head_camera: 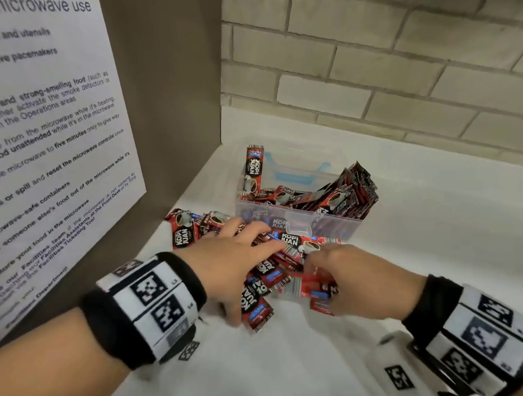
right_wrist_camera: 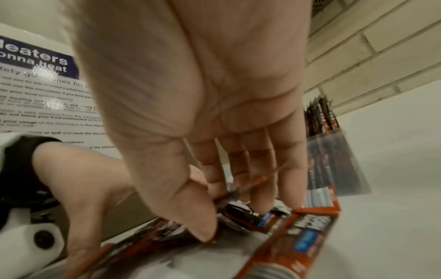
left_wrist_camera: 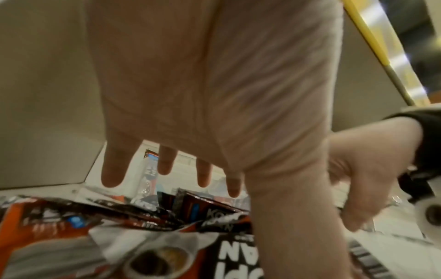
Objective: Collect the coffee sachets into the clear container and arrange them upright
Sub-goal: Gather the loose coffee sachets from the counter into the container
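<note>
A clear container (head_camera: pixel 299 214) stands on the white counter with red-and-black coffee sachets in it. One sachet (head_camera: pixel 253 169) stands upright at its left rear corner; a bundle (head_camera: pixel 355 188) leans at its right side. Several loose sachets (head_camera: pixel 261 286) lie in a pile in front of it. My left hand (head_camera: pixel 238 248) lies spread over the pile's left part with straight fingers; the left wrist view shows its palm (left_wrist_camera: pixel 203 122) above the sachets (left_wrist_camera: pixel 143 217). My right hand (head_camera: pixel 326 263) reaches into the pile's right side, thumb and fingers (right_wrist_camera: pixel 222 207) pinching a sachet (right_wrist_camera: pixel 257 181) by its edge.
A brown panel with a white microwave notice (head_camera: pixel 44 123) stands close on the left. A pale brick wall (head_camera: pixel 384 67) runs behind the container. The white counter (head_camera: pixel 450 240) stretches to the right. A blue clip (head_camera: pixel 295 175) shows on the container's far wall.
</note>
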`<state>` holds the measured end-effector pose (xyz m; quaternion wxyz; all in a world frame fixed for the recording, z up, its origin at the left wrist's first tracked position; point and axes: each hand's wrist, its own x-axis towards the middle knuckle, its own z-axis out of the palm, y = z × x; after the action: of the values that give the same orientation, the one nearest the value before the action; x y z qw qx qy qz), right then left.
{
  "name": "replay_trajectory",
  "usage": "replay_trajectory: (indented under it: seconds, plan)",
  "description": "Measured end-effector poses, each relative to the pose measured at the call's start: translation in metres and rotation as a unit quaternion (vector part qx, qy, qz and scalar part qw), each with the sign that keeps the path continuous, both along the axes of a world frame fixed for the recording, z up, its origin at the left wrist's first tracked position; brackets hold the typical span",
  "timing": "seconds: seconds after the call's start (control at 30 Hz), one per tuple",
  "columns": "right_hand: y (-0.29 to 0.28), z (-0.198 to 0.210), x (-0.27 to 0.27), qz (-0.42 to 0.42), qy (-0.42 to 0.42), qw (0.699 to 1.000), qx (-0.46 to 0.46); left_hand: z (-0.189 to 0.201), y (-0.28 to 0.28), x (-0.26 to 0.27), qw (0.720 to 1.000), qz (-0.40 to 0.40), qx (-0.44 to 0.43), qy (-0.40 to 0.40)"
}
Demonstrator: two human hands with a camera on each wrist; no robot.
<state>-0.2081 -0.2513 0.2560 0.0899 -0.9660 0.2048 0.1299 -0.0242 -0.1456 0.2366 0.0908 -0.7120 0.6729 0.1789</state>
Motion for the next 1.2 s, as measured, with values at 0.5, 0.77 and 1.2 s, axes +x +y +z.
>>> replay_trajectory:
  seconds: [0.5, 0.77, 1.2]
  plan:
    - [-0.020, -0.026, 0.034, -0.007, 0.098, 0.995, 0.002, 0.007, -0.035, 0.009, 0.994, -0.005, 0.071, -0.084]
    - [-0.008, -0.018, 0.030, 0.048, 0.062, 0.988, -0.132, 0.009, -0.037, 0.006, 0.996, -0.047, 0.013, -0.076]
    - [-0.003, -0.024, 0.032, -0.015, 0.051, 0.992, -0.111, -0.001, -0.037, 0.012, 0.996, 0.029, 0.042, -0.075]
